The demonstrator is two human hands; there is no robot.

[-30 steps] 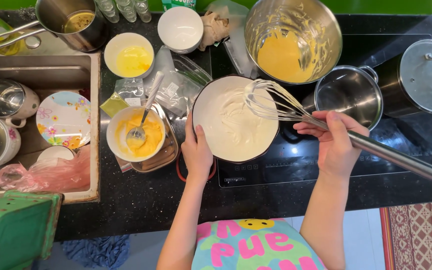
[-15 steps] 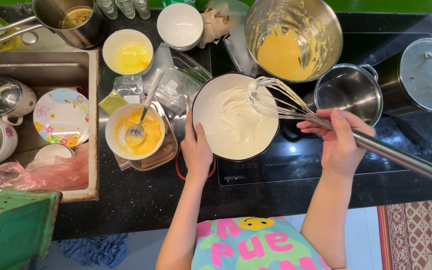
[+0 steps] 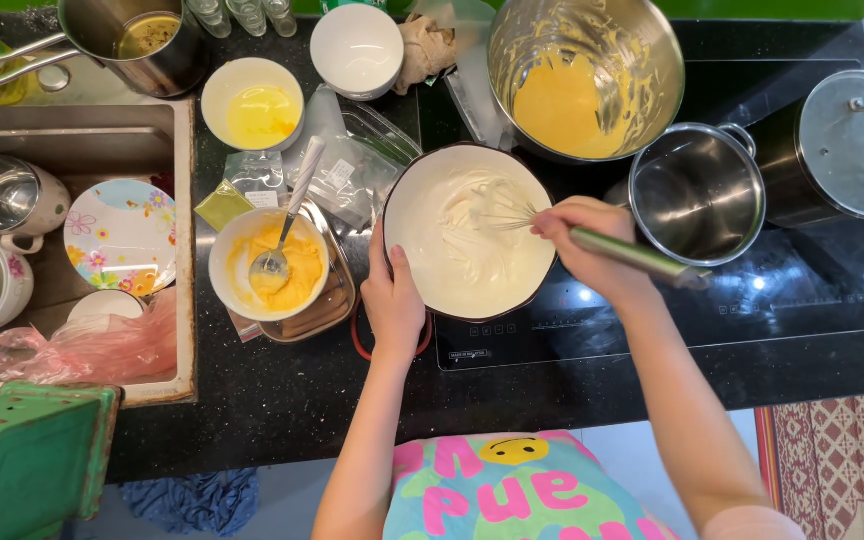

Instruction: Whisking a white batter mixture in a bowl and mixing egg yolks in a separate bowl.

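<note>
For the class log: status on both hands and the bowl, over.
Left hand steadying white bowl rim. Right hand gripping whisk, wires in white cream. Empty steel pot close right.

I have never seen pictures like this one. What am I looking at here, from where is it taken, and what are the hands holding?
No machine here: a person wears a camera on the head, looking down at a black stone counter and their own two hands. The left hand steadies the white round bowl of pale cream. The right hand holds a metal wire whisk dipped into it. Nearby stand a large steel bowl of yellow batter, an empty steel pot, and a small white bowl of orange paste with a spoon.
</note>
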